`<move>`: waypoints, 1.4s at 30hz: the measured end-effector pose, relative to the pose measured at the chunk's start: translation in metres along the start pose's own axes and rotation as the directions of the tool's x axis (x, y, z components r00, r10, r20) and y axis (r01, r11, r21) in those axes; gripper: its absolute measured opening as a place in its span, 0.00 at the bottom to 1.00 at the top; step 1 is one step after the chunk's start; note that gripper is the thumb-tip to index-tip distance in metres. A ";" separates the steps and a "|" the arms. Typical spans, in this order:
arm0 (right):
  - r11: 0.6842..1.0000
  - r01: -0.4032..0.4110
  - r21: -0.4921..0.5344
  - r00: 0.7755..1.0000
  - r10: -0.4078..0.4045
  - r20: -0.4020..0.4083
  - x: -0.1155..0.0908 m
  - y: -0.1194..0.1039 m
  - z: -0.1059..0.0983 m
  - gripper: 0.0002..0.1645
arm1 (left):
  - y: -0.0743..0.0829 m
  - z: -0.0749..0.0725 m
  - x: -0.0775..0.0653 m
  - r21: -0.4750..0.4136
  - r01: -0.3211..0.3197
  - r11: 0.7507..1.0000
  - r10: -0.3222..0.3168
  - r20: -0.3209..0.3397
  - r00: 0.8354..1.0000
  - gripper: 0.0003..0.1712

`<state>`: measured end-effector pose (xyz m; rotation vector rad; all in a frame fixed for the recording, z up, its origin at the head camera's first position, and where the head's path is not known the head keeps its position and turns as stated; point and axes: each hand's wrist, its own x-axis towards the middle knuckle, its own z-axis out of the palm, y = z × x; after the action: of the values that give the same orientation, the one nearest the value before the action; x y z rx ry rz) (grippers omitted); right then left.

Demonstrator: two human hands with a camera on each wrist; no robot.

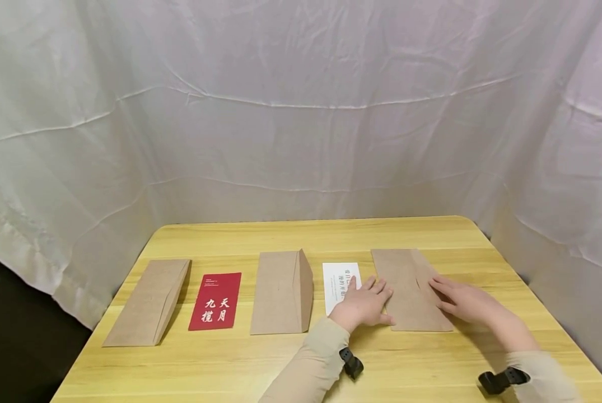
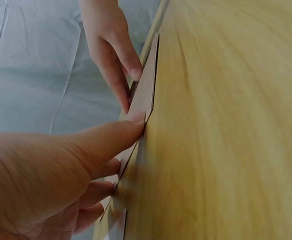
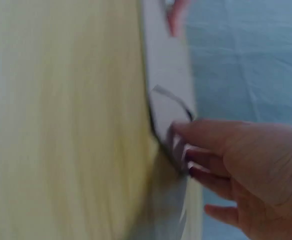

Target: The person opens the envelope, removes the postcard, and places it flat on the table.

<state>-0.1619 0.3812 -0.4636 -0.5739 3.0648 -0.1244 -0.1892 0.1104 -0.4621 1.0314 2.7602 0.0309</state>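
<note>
A brown paper envelope (image 1: 404,291) lies on the wooden table, its flap spread toward the right. My left hand (image 1: 363,302) has its fingers spread along the envelope's left edge, with the thumb at the near left corner. Part of that hand overlaps a white card (image 1: 333,282) with printed characters. My right hand (image 1: 464,302) touches the flap side, fingers extended and thumb tip on the paper. In the right wrist view, blurred, the thumb and fingers of the right hand (image 3: 236,165) meet the envelope's slanted edge (image 3: 161,107).
Left of the white card stands a second brown envelope (image 1: 275,294), its flap partly raised. Farther left are a red card (image 1: 219,296) with white characters and a third brown envelope (image 1: 144,305). Pale curtains (image 1: 306,140) hang around the table (image 1: 230,369).
</note>
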 end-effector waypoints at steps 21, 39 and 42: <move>0.989 0.118 -0.085 0.992 -0.121 -0.036 -0.005 0.021 0.004 0.35 | 0.030 -0.007 0.029 0.187 -0.151 0.971 0.171 -0.098 0.980 0.27; 0.987 0.142 -0.069 0.984 -0.149 -0.101 -0.007 0.025 0.014 0.34 | 0.056 -0.003 0.065 0.119 -0.277 0.954 0.284 -0.049 0.957 0.31; 0.985 0.157 -0.075 0.980 -0.164 -0.116 -0.006 0.026 0.013 0.33 | 0.056 -0.003 0.070 0.102 -0.288 0.952 0.294 -0.058 0.954 0.28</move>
<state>-0.1652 0.4066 -0.4791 -0.8487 3.1455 -0.0642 -0.2052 0.1985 -0.4661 1.4834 2.6677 -0.0178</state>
